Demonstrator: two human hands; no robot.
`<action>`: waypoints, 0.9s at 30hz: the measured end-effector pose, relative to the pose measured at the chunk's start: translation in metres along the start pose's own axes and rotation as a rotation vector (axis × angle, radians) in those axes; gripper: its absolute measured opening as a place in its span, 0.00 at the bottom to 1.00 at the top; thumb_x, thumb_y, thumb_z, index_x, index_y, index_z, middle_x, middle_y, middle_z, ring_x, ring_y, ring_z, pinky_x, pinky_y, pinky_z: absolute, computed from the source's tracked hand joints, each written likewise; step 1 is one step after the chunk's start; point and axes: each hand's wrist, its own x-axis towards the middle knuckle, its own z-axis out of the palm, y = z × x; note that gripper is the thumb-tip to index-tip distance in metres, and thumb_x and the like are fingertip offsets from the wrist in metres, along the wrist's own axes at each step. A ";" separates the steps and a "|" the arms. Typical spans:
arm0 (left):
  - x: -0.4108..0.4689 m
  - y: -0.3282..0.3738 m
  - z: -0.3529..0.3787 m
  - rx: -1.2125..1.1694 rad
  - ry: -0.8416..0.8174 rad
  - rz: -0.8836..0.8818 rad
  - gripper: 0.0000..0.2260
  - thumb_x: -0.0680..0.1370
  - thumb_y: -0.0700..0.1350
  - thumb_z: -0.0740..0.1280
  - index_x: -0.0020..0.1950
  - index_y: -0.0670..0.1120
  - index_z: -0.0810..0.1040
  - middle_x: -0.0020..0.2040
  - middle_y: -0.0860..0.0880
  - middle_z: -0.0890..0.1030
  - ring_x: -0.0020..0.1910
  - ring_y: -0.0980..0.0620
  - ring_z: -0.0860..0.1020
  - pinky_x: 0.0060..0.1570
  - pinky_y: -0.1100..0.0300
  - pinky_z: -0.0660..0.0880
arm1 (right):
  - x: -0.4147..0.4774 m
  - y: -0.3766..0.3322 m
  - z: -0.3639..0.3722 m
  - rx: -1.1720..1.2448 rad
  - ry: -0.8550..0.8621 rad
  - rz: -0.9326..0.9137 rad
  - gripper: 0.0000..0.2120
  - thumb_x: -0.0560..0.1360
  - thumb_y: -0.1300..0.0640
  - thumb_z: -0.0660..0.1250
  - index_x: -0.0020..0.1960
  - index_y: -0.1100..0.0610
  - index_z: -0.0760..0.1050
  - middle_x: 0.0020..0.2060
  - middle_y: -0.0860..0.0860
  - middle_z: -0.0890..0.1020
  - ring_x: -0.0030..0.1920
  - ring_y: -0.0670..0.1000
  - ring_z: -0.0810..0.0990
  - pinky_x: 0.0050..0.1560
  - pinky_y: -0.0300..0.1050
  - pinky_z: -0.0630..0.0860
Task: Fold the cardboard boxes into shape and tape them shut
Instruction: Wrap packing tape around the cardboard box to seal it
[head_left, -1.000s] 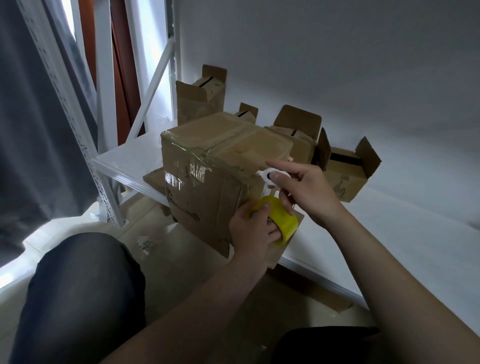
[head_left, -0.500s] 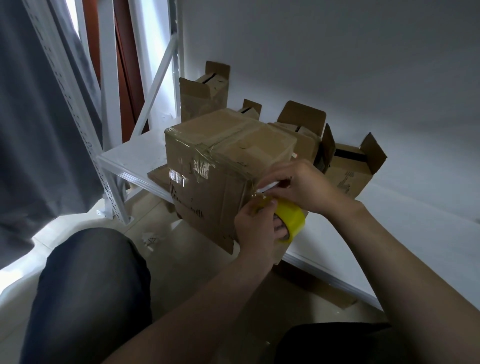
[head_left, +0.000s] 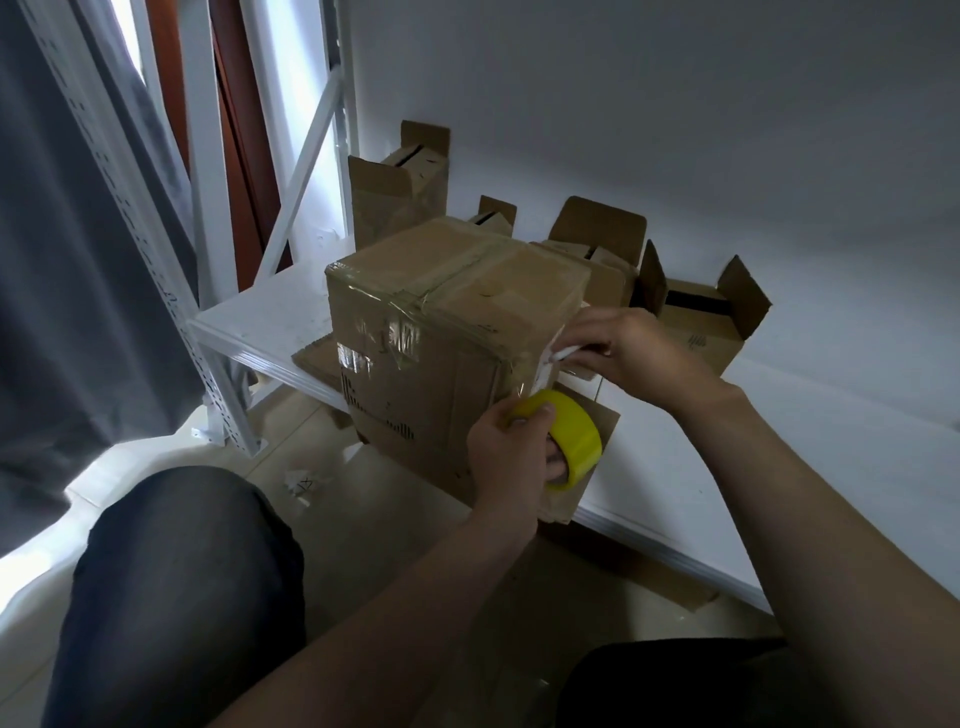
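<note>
Left hand (head_left: 511, 441) is gripping the yellow tape roll (head_left: 569, 431), fingers curled through its core, right hand (head_left: 628, 348) is pinching a small white tool (head_left: 563, 355) against the cardboard box (head_left: 447, 332) that's sitting on the white shelf (head_left: 260, 322), black print on it looking too blurry to read.

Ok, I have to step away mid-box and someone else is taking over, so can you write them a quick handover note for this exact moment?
Left hand grips the yellow tape roll at the big box's near right edge. Right hand pinches a small white tool against the clear strip running up that edge.
Done: the big box is folded, its top seam taped.
Left: probably cut and press down this strip; then the open-flapped boxes at the back of the white shelf need closing and taping.
</note>
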 end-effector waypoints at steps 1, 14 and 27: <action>0.001 -0.002 -0.001 -0.001 -0.007 -0.027 0.09 0.75 0.45 0.75 0.50 0.57 0.79 0.53 0.43 0.84 0.55 0.42 0.83 0.56 0.39 0.80 | -0.006 0.007 0.002 0.000 0.015 0.039 0.09 0.75 0.64 0.74 0.54 0.59 0.85 0.51 0.53 0.85 0.50 0.52 0.83 0.51 0.47 0.80; 0.015 -0.032 0.009 0.297 -0.240 -0.057 0.11 0.75 0.47 0.75 0.53 0.61 0.81 0.52 0.62 0.73 0.50 0.51 0.79 0.41 0.48 0.84 | -0.149 0.091 0.068 0.287 -0.117 1.028 0.09 0.75 0.62 0.75 0.55 0.58 0.83 0.51 0.57 0.85 0.46 0.52 0.84 0.46 0.40 0.75; 0.028 -0.038 0.036 0.619 -0.497 0.134 0.11 0.81 0.46 0.67 0.61 0.60 0.77 0.59 0.57 0.77 0.58 0.58 0.75 0.50 0.58 0.73 | -0.126 0.052 0.052 0.587 0.158 0.733 0.06 0.74 0.39 0.71 0.50 0.36 0.82 0.51 0.37 0.83 0.52 0.39 0.80 0.50 0.31 0.74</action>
